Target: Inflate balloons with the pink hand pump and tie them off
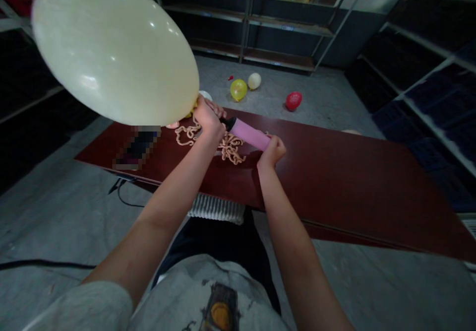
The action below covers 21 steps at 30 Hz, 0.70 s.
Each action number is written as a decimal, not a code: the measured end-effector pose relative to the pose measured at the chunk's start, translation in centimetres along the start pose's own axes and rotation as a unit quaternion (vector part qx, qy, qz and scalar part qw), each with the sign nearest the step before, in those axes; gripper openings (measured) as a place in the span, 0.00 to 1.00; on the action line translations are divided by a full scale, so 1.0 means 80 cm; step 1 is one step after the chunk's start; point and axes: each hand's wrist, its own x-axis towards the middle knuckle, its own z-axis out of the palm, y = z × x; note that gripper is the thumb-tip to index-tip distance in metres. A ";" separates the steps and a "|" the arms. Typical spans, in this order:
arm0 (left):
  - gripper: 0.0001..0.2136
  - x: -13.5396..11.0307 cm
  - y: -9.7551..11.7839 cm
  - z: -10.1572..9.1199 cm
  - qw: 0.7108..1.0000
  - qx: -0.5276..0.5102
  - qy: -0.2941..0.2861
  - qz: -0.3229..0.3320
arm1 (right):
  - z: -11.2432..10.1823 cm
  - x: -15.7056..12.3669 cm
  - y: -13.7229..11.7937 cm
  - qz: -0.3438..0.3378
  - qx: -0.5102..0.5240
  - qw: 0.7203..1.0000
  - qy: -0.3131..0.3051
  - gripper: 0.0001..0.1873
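Observation:
A large pale yellow balloon point(111, 48) fills the upper left, blown up and fixed to the black nozzle of a pink hand pump point(248, 133). My left hand point(208, 118) is closed round the balloon's neck at the nozzle. My right hand point(272, 151) grips the pump's near end. Both hands are above a dark red table point(334, 172). Under them lies a tangle of beige string-like stuff point(228, 148).
On the grey floor beyond the table lie a yellow balloon point(238, 89), a whitish balloon point(255, 80) and a red balloon point(293, 100). Metal shelving point(282, 28) lines the back and right. A blurred dark object point(137, 147) sits on the table's left. A black cable point(44, 263) runs across the floor.

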 end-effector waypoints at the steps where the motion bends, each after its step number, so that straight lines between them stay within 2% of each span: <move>1: 0.20 0.000 0.006 -0.004 1.000 -0.003 0.000 0.008 | 0.001 0.000 -0.001 -0.006 0.010 1.000 -0.008 0.14; 7: 0.22 0.005 0.046 -0.022 0.999 0.004 0.013 0.042 | -0.001 0.001 0.001 -0.013 0.034 0.999 -0.029 0.15; 13: 0.21 0.012 0.099 -0.043 0.997 0.016 0.016 0.072 | -0.003 -0.003 -0.001 -0.020 0.037 0.998 -0.047 0.15; 17: 0.18 0.008 0.138 -0.044 0.997 -0.017 0.048 0.053 | -0.004 -0.004 -0.002 -0.022 0.032 0.998 -0.057 0.15; 21: 0.17 0.010 0.171 -0.034 0.996 -0.031 0.076 0.035 | -0.003 -0.011 -0.004 -0.019 0.025 0.997 -0.068 0.17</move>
